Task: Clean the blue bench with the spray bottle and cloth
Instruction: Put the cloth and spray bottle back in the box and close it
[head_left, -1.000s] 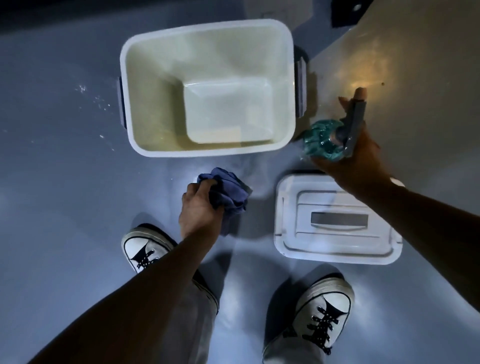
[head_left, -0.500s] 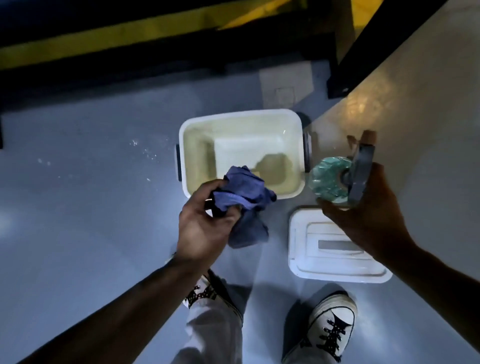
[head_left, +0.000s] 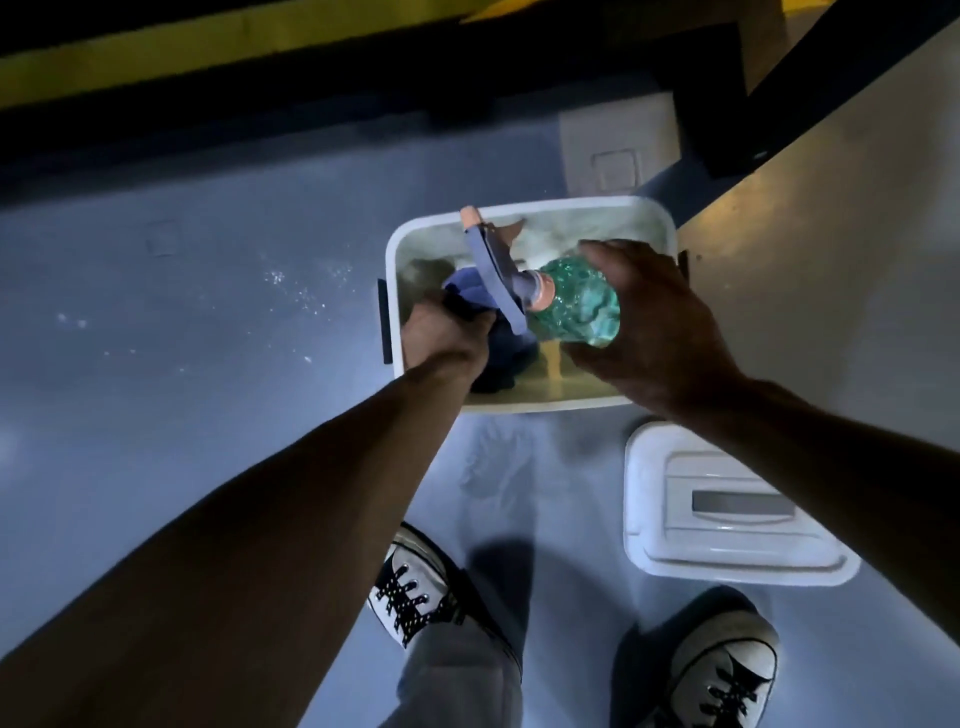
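My left hand grips a crumpled blue cloth low inside the white plastic tub. My right hand holds a green textured spray bottle by its body, tipped on its side over the tub. Its grey-blue trigger head points left and away, lying above the cloth. The blue surface spreads under the tub and my feet, with pale specks on it to the left.
The tub's white lid lies flat on the floor to the right, near my right shoe. My left shoe stands below the tub. A beige surface runs along the right; a dark edge with a yellow stripe crosses the far side.
Both hands moved over the tub. The left hand lowered the cloth into it, and the right hand swung the bottle leftward and tipped it onto its side above the tub.
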